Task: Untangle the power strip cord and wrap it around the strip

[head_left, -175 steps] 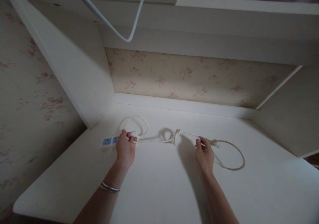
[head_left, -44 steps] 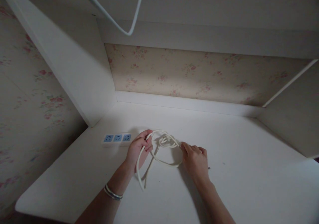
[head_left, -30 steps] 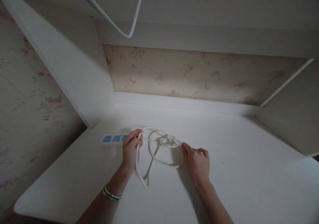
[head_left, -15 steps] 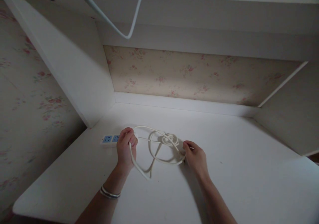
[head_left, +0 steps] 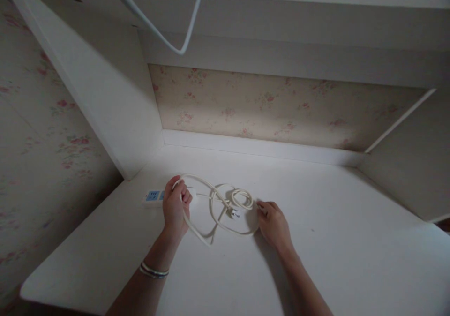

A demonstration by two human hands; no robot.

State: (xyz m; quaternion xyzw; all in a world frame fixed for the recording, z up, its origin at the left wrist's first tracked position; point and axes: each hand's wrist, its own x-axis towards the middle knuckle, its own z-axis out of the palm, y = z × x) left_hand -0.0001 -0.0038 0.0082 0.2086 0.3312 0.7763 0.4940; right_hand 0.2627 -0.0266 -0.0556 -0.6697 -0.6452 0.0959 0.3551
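A pale power cord (head_left: 202, 237) lies in loose loops between my two hands. My left hand (head_left: 176, 202) is closed round part of it, in front of a white power strip (head_left: 153, 204) with blue sockets, and hides some of that strip. On the right, my right hand (head_left: 272, 220) pinches another stretch of the same cord, its fingertips partly hidden. The cord's plug (head_left: 235, 214), with metal prongs showing, is between the hands, just below a small coil of cord.
All this is on a white desktop (head_left: 225, 283). A low ledge (head_left: 263, 149) and a flowered wall (head_left: 246, 102) stand behind it, a side panel (head_left: 105, 95) at left. Overhead is a shelf (head_left: 281, 30), with a bent white cable (head_left: 181, 51) hanging in front.
The plug, near my right hand before, now shows farther left, away from its fingers. My right hand has shifted slightly left. A loop of cord now passes over my left hand's fingers.
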